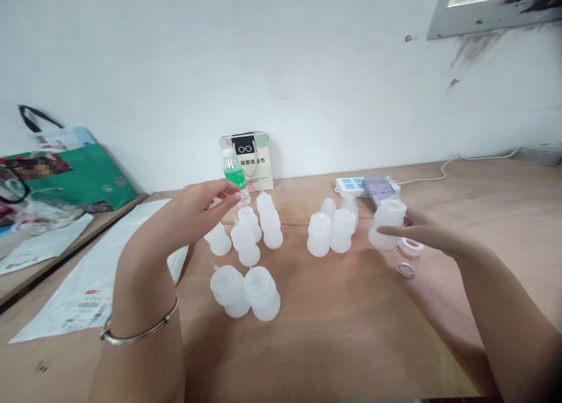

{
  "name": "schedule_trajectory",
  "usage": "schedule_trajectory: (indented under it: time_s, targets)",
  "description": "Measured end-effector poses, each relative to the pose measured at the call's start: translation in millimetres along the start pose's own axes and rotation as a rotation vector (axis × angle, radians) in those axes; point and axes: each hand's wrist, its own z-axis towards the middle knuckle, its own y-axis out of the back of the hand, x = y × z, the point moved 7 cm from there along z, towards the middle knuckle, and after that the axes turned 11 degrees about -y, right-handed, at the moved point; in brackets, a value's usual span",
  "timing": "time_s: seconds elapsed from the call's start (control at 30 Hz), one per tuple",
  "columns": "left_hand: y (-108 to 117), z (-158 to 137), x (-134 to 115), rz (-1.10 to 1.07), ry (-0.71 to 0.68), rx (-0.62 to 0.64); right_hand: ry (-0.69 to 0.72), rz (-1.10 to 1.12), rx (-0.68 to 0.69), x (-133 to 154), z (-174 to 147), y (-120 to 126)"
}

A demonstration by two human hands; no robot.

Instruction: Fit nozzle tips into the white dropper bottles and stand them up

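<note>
My right hand (415, 227) is closed around a frosted white plastic bottle (386, 216) with a waisted body, at the right of the table. A clear jar with a white ring (408, 257) stands just below that hand. My left hand (206, 207) hovers above the left group of bottles, thumb and forefinger tips almost together; anything between them is too small to make out. Partly under it is a white bottle (218, 241), its top hidden. Close by stand several similar bottles (272, 230), some with clear pointed tops. Nearer to me, two white bottles (263, 295) touch side by side.
Another cluster of white bottles (319, 236) stands mid-table. Behind are a green-labelled water bottle (235, 172), a paper bag (261, 169), a power strip (349, 186) and a phone-like device (377, 189). White plastic packaging (83, 286) and a green bag (92, 178) lie left.
</note>
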Motion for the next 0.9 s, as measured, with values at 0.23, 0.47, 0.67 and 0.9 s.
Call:
schedule_trajectory:
  time_s: [0.23, 0.47, 0.67, 0.9]
  targets:
    - [-10.7, 5.6, 16.3, -0.042, 0.033, 0.076, 0.110, -0.021, 0.125, 12.7, -4.8, -24.5]
    - [0.3, -5.3, 5.3, -0.075, 0.029, 0.072, 0.006, -0.023, -0.020, -28.6, 5.0, 9.9]
    - [7.3, -9.0, 5.1, -0.075, 0.004, 0.040, 0.136, -0.046, 0.083, -59.4, -8.0, -3.2]
    - [7.5, -12.0, -4.2, -0.083, -0.013, 0.071, 0.311, -0.185, 0.046, -71.0, -37.4, -31.0]
